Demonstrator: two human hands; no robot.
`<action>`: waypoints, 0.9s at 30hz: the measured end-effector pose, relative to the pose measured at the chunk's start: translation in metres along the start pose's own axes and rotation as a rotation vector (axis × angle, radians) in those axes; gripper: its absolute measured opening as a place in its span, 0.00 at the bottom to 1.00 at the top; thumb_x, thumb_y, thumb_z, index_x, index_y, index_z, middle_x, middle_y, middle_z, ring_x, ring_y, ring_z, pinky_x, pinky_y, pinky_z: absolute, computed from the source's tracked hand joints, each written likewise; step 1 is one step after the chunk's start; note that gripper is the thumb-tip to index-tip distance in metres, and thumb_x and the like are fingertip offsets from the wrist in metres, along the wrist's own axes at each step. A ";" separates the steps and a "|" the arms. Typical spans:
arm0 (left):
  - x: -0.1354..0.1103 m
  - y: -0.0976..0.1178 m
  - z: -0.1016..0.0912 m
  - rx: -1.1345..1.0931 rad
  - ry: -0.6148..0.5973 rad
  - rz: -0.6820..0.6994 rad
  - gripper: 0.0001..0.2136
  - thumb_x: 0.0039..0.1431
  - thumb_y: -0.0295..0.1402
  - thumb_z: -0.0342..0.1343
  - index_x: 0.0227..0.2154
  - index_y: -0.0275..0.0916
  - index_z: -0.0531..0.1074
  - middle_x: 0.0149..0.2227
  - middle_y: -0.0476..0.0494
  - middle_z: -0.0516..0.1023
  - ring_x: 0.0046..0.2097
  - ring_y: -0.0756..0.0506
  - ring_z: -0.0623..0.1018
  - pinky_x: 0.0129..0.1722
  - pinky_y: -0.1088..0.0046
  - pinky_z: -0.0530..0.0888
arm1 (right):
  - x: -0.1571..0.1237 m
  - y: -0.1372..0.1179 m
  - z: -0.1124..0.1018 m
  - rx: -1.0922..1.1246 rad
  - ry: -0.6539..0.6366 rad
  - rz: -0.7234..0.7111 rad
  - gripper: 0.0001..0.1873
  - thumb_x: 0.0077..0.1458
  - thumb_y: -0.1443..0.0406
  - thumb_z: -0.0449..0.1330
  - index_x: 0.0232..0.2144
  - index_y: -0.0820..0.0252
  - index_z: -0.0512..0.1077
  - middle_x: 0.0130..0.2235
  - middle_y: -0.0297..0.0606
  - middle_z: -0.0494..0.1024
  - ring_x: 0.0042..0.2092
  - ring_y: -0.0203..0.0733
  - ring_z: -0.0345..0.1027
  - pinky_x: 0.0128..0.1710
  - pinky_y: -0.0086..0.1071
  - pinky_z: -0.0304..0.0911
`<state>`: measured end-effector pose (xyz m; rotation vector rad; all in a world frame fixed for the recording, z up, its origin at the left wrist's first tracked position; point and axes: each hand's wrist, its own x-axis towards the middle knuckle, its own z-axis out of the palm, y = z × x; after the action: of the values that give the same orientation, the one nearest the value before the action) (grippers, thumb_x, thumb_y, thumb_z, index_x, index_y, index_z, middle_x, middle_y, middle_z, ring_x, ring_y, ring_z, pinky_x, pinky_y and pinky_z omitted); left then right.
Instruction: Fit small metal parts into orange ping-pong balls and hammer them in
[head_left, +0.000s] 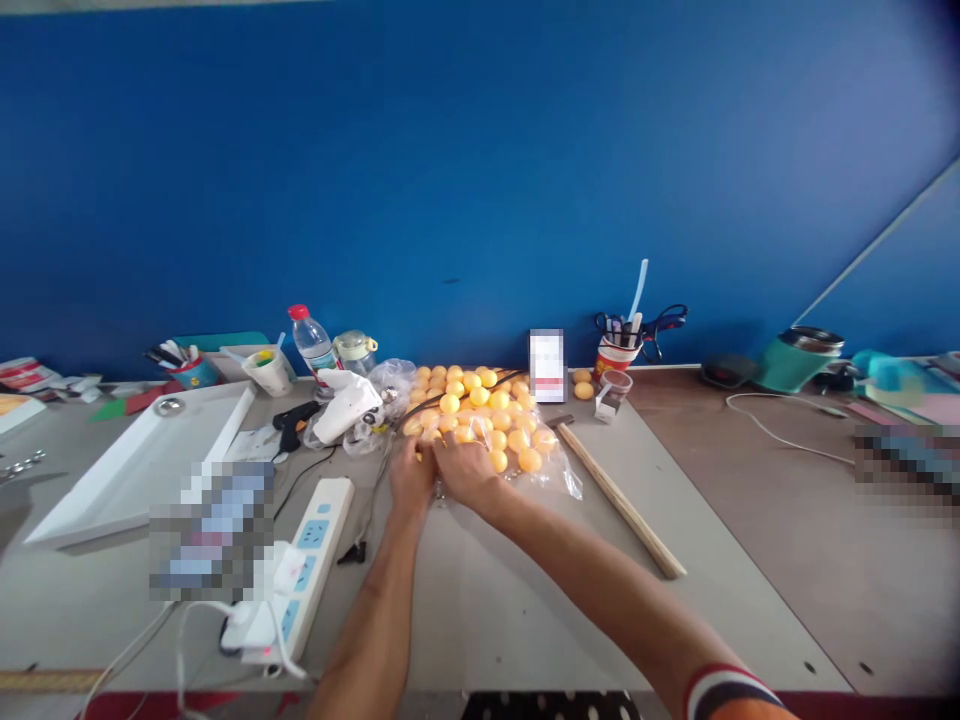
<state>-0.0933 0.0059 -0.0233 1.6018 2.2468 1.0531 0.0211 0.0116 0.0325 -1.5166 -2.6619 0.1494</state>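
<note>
Just beyond the person's left hand (415,472) and right hand (465,468), set close together with fingers too hidden for me to tell whether they grip, lies a clear plastic bag (561,472) of round yellow-orange balls (478,397).

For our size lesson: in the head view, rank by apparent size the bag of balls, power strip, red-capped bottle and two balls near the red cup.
1. Bag of balls
2. Power strip
3. Bottle
4. Two balls: too alike to separate
</note>
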 end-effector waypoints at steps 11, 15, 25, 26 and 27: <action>0.004 0.001 0.006 0.072 0.036 -0.024 0.06 0.57 0.28 0.49 0.32 0.39 0.72 0.32 0.41 0.78 0.36 0.44 0.77 0.35 0.72 0.67 | -0.022 0.036 -0.035 0.399 0.220 -0.098 0.18 0.56 0.68 0.54 0.49 0.58 0.71 0.51 0.43 0.74 0.47 0.46 0.70 0.45 0.35 0.66; 0.002 0.000 0.007 0.107 0.065 0.040 0.06 0.56 0.28 0.51 0.31 0.39 0.73 0.33 0.41 0.79 0.37 0.45 0.77 0.36 0.74 0.68 | 0.014 0.061 -0.046 0.454 0.419 0.020 0.22 0.56 0.69 0.53 0.53 0.61 0.69 0.54 0.45 0.72 0.52 0.47 0.69 0.51 0.36 0.64; 0.005 -0.004 0.009 0.039 0.070 0.040 0.04 0.55 0.28 0.51 0.30 0.40 0.70 0.32 0.42 0.77 0.38 0.44 0.76 0.40 0.72 0.70 | -0.031 0.067 -0.043 0.735 0.499 0.015 0.14 0.59 0.65 0.52 0.44 0.60 0.74 0.43 0.42 0.79 0.41 0.42 0.73 0.40 0.33 0.67; 0.005 -0.005 0.009 0.019 0.101 0.063 0.04 0.54 0.28 0.50 0.30 0.40 0.70 0.32 0.42 0.76 0.38 0.44 0.76 0.41 0.71 0.71 | -0.042 0.066 -0.038 0.757 0.413 -0.022 0.13 0.59 0.65 0.53 0.42 0.59 0.74 0.41 0.40 0.79 0.39 0.41 0.73 0.39 0.32 0.67; 0.006 -0.006 0.008 -0.010 0.143 0.110 0.03 0.54 0.28 0.51 0.29 0.40 0.69 0.34 0.41 0.75 0.40 0.43 0.75 0.42 0.70 0.71 | -0.052 0.064 -0.033 0.766 0.340 -0.071 0.12 0.59 0.66 0.53 0.40 0.59 0.75 0.39 0.39 0.80 0.38 0.40 0.73 0.39 0.31 0.67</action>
<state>-0.0959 0.0138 -0.0321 1.7146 2.2599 1.2416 0.1057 0.0011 0.0564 -1.0694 -2.0195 0.7317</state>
